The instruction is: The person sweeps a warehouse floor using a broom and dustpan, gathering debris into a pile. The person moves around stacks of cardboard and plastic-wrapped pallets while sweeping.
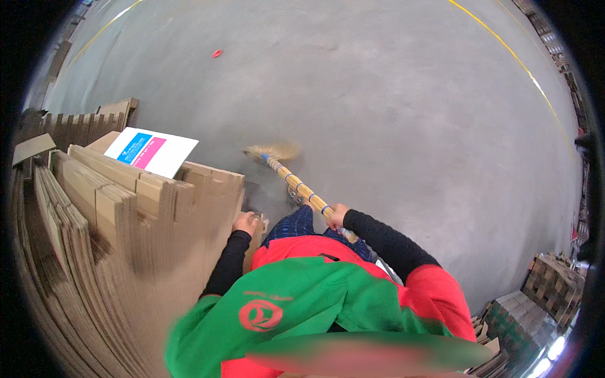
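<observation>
My right hand (338,216) is closed round the upper part of a broom (304,189), whose pale stick-bundle handle is bound with blue bands. The handle slants forward and left, and its straw head (280,151) rests at the floor, slightly blurred. My left hand (246,223) is low beside the stacked cardboard (211,201), with its fingers curled in. A small crumpled pale thing (263,224) shows at those fingers; its kind is not clear.
Tall stacks of flat cardboard (113,208) stand close on my left, with a white sheet (179,154) printed blue and pink on top. A small red item (217,53) lies ahead on the grey floor (391,113). Strapped stacks (520,315) stand behind to the right.
</observation>
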Demonstrator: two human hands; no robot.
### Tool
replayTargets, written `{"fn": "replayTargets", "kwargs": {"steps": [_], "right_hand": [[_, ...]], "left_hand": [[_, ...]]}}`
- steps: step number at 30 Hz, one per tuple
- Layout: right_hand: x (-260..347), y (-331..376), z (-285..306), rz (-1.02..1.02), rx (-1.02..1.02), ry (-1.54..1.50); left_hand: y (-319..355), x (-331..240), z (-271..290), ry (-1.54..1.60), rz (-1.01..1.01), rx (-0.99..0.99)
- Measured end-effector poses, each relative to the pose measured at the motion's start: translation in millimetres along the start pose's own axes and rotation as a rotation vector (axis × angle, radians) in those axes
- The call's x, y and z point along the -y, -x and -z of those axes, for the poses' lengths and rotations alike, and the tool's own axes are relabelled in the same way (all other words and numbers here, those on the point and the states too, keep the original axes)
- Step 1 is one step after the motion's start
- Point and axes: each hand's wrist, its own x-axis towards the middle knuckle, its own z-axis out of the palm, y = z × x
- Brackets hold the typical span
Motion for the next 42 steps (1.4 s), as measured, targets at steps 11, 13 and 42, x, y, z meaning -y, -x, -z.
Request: {"fn": "replayTargets", "kwargs": {"steps": [11, 13, 42], "right_hand": [[145.0, -204.1, 32.5, -0.09, 0.408, -0.807], [142.5, -230.1, 66.7, 0.03, 0.167, -0.771], [258.3, -128.4, 427.0, -0.287, -0.561, -1.175]], "left_hand": [[-31.0, -34.5, -0.7, 0.208, 0.12, 0.149], [-54.8, -40.2, 7.2, 0.242, 0.14, 0.15], [-532.7, 17.7, 180.4, 0.349, 0.614, 0.049]]}}
